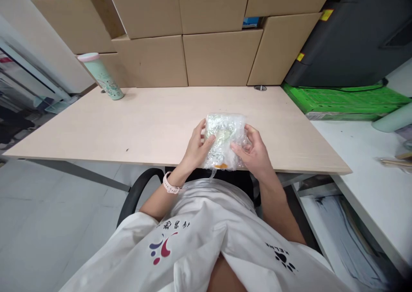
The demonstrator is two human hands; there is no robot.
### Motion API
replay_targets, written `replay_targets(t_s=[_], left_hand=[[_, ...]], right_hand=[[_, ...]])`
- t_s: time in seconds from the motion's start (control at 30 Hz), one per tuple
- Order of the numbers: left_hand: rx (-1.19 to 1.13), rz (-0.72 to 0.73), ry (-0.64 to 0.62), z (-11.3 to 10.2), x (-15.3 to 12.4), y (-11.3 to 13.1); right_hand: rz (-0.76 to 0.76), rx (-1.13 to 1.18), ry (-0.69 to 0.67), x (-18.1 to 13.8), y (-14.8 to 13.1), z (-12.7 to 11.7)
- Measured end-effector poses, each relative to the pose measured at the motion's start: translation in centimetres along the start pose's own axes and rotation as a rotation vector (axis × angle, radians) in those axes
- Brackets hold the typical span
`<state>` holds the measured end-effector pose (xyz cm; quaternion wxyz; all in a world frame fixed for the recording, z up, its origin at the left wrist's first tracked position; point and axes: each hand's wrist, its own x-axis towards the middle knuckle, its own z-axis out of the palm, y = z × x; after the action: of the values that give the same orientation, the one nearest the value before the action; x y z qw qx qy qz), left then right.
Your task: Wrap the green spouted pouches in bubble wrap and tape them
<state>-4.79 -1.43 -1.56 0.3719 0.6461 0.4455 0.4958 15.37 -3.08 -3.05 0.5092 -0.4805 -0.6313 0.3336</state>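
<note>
Between my two hands is a squarish package wrapped in clear bubble wrap, at the front edge of the wooden table. Something pale green shows faintly through the wrap, and an orange patch is visible at its lower edge. What lies inside cannot be made out. My left hand grips the package's left side, thumb on top and fingers partly hidden at the edge. On the right side my right hand holds it the same way, thumb over the front. A pink band circles my left wrist.
Cardboard boxes are stacked along the table's back edge. A mint green tumbler with a pink lid stands at the back left. To the right, a green crate lies under a large dark case, beside a white side table.
</note>
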Motion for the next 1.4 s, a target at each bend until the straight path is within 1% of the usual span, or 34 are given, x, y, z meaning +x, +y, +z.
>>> replay_targets(t_s=[0.03, 0.07, 0.1, 0.17, 0.23, 0.33, 0.4, 0.57, 0.7, 0.9, 1.07, 1.17, 1.27, 1.33, 1.4], left_hand=[[0.208, 0.103, 0.048, 0.2, -0.1, -0.3], [0.401, 0.201, 0.055, 0.4, -0.2, -0.4], [0.562, 0.289, 0.018, 0.7, -0.5, -0.5], [0.781, 0.404, -0.122, 1.5, -1.2, -0.5], [0.914, 0.443, -0.219, 2.3, -1.8, -0.6], [1.021, 0.447, -0.216, 3.0, -2.2, -0.9], [1.043, 0.46, -0.222, 3.1, -2.2, -1.2], [1.053, 0.481, -0.224, 3.0, -2.0, -1.7], [1.028, 0.472, -0.21, 3.2, -2.1, -2.0], [0.924, 0.494, -0.222, 3.1, -1.8, -2.6], [0.816, 0.487, -0.231, 2.6, -1.7, -2.7], [0.681, 0.427, -0.159, 2.4, -2.4, -2.2], [0.499, 0.33, -0.009, 2.1, -3.4, -1.6], [0.388, 0.269, 0.088, 1.7, -4.1, -1.4], [0.3, 0.224, 0.165, 1.2, -4.7, -1.2]], right_hand=[[0.004, -0.078, 0.023, 0.4, 0.4, 0.3], [-0.001, -0.161, 0.041, 0.7, 0.7, 0.4], [-0.019, -0.25, 0.055, 1.0, 0.9, 0.5], [-0.098, -0.422, 0.055, 1.3, 1.1, 0.5], [-0.2, -0.553, 0.009, 1.4, 1.3, 0.4], [-0.28, -0.627, -0.118, 1.3, 1.6, 0.3], [-0.299, -0.651, -0.158, 1.1, 1.8, 0.4], [-0.391, -0.681, -0.213, 0.2, 1.5, 1.1], [-0.436, -0.609, -0.227, -0.2, 1.2, 1.8], [-0.407, -0.545, -0.211, -0.2, 1.4, 2.3], [-0.388, -0.474, -0.186, -0.2, 1.4, 2.0], [-0.349, -0.364, -0.096, -0.4, 1.5, 1.6], [-0.28, -0.208, -0.014, -0.6, 1.6, 1.2], [-0.261, -0.156, -0.024, -0.7, 1.5, 1.1], [-0.276, -0.198, -0.041, -0.9, 1.3, 1.2]])
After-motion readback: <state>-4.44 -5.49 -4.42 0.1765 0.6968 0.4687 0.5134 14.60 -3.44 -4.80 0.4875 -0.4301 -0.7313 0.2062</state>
